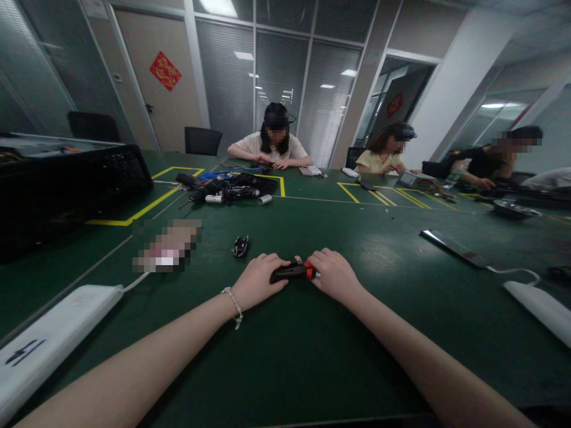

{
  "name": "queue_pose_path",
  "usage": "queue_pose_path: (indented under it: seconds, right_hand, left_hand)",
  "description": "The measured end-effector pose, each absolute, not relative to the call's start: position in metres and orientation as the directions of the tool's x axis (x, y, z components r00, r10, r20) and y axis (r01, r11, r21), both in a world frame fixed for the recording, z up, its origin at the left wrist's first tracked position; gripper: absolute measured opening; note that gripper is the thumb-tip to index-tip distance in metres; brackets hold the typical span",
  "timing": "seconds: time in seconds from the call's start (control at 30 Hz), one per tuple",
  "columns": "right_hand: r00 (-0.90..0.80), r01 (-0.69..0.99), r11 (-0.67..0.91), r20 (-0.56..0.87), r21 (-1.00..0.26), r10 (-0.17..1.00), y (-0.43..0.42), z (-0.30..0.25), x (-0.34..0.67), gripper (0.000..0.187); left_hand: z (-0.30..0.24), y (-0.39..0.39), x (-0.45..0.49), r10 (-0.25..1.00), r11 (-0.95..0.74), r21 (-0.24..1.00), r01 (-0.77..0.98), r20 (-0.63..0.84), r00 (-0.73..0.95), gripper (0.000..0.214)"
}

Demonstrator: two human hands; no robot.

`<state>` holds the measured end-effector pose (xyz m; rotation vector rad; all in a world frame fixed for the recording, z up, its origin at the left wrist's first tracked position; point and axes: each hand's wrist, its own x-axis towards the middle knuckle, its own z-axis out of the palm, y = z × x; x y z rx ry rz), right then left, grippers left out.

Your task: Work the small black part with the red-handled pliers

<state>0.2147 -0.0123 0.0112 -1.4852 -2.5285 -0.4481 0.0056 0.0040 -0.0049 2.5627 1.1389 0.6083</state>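
Observation:
Above the green table, my two hands meet near the middle of the head view. My left hand point(261, 278) has its fingers closed around the dark end of an elongated black object point(289, 272). At that object's other end, my right hand point(333, 271) grips a red-and-black piece point(309, 270) with a pale tip beneath. Whether the black and red parts are one item or two, I cannot tell; the fingers cover much of them. A small black-and-silver part point(241, 246) lies on the table beyond my left hand.
A black perforated case point(80, 190) stands at left. Tangled cables and tools point(227, 185) lie farther back, beside silver cylinders point(264, 200). White power banks point(62, 333) point(539, 309) flank me, each cabled to a flat device. Several people sit working across the table point(379, 356).

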Motion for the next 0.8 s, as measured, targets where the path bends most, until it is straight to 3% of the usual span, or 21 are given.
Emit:
queue_pose_path:
  seconds: [0.8]
  right_hand:
    - [-0.481, 0.876, 0.462, 0.302, 0.136, 0.823, -0.0125, 0.0094, 0.2134, 0.016]
  left_hand:
    - [-0.0052, 0.0044, 0.0046, 0.751, -0.655, 0.410, 0.634, 0.265, 0.605, 0.036]
